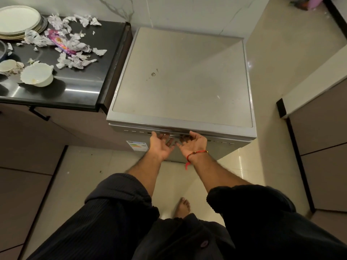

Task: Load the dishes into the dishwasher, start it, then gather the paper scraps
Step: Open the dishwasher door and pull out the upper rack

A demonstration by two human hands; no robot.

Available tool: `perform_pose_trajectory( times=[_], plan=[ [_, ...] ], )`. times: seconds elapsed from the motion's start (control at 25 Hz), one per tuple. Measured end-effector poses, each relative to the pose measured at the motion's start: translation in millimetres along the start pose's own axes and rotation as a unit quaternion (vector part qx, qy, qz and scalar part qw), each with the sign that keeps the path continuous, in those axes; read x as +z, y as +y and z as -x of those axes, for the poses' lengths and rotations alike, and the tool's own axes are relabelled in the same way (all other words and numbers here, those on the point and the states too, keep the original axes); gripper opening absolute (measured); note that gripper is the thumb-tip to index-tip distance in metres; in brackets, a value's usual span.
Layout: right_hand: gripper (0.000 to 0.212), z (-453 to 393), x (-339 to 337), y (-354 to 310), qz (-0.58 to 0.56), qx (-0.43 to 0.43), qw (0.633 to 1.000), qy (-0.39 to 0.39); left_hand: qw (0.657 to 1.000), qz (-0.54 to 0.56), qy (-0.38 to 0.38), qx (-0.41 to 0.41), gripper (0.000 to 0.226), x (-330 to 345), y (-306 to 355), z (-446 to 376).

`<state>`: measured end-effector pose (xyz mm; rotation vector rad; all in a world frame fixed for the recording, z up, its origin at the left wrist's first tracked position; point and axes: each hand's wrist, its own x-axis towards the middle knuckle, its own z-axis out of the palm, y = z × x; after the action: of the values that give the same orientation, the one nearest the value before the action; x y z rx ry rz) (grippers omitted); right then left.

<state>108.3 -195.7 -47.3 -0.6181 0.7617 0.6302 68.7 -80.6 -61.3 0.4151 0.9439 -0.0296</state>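
Note:
The silver dishwasher (pixel 180 77) stands in front of me with its door closed. My left hand (pixel 161 144) and my right hand (pixel 191 143) are palm up under the door's handle recess (pixel 174 133), fingers curled up into it. On the black counter (pixel 78 87) to the left sit stacked white plates (pixel 17 21), a white bowl (pixel 37 75) and a patterned cup (pixel 10 67). Torn paper scraps (pixel 71 44) and a purple wrapper (pixel 60 42) lie scattered between them.
A dark cup edge (pixel 2 51) shows at the far left. Cabinet fronts flank the tiled floor (pixel 93 175) on both sides, and my bare foot (pixel 183 205) stands just before the dishwasher. A white ledge (pixel 309 76) runs along the right.

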Motion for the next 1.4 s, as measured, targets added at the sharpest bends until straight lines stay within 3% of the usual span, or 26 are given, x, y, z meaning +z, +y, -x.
perform_pose_trajectory(
  times=[0.12,0.24,0.36,0.48,0.64,0.76,0.84,0.88,0.92,0.96,1.04,1.08,1.12,1.2,1.28,1.36,1.4],
  plan=[
    [0.008,-11.3,-3.0,5.3,-0.051,-0.032,0.998,0.006,0.998,-0.063,-0.005,0.002,0.037,-0.6,-2.9,-8.5],
    [0.017,-28.6,-19.8,17.7,-0.007,-0.078,0.997,0.001,0.986,-0.163,0.02,0.038,0.005,-3.1,-12.9,-15.5],
    [0.024,-47.4,-36.5,30.1,0.032,-0.168,0.985,0.0,0.961,-0.251,0.049,0.104,0.041,-17.2,-30.1,-25.2],
    [0.037,-49.3,-59.5,44.9,0.06,-0.216,0.974,-0.005,0.947,-0.265,0.083,0.159,0.048,-38.4,-46.3,-27.0],
    [0.036,-17.9,-90.0,72.5,0.11,-0.219,0.969,-0.006,0.944,-0.271,0.098,0.16,0.052,-72.1,-63.3,-3.3],
    [0.042,11.0,-109.7,91.2,0.115,-0.181,0.975,0.05,0.945,-0.269,0.127,0.132,0.047,-93.6,-79.0,20.7],
    [0.041,32.5,-123.0,104.9,0.19,-0.148,0.967,0.087,0.941,-0.287,0.137,0.119,0.053,-115.7,-90.6,35.8],
    [0.037,45.7,-127.4,110.8,0.286,-0.138,0.942,0.107,0.935,-0.298,0.151,0.115,0.06,-126.6,-95.7,44.9],
    [0.033,58.6,-132.7,114.9,0.416,-0.145,0.889,0.126,0.924,-0.315,0.183,0.116,0.072,-137.4,-100.2,52.9],
    [0.033,69.9,-140.1,118.6,0.552,-0.179,0.801,0.146,0.904,-0.342,0.225,0.122,0.083,-146.8,-104.2,61.9],
    [0.027,86.0,-156.0,126.1,0.741,-0.323,0.564,0.167,0.827,-0.453,0.285,0.174,0.099,-158.9,-109.0,76.4],
    [0.023,91.7,-163.3,129.3,0.777,-0.402,0.46,0.154,0.765,-0.531,0.285,0.228,0.105,-161.1,-109.3,81.7],
    [0.033,95.0,-169.9,130.6,0.8,-0.442,0.383,0.135,0.689,-0.609,0.263,0.292,0.112,-163.1,-109.1,84.1],
    [0.077,95.9,-181.5,128.7,0.87,-0.385,0.296,0.084,0.523,-0.736,0.199,0.38,0.123,-171.9,-103.4,82.6],
    [0.102,92.5,-196.7,128.6,0.923,-0.305,0.229,0.058,0.379,-0.828,0.153,0.385,0.129,-191.7,-91.7,76.6],
    [0.109,87.3,-216.9,130.5,0.936,-0.282,0.204,0.053,0.266,-0.889,0.115,0.353,0.127,-223.1,-80.5,70.5],
    [0.108,85.8,-223.5,133.5,0.934,-0.291,0.198,0.053,0.235,-0.902,0.1,0.349,0.125,-237.5,-76.1,67.9]
  ],
)
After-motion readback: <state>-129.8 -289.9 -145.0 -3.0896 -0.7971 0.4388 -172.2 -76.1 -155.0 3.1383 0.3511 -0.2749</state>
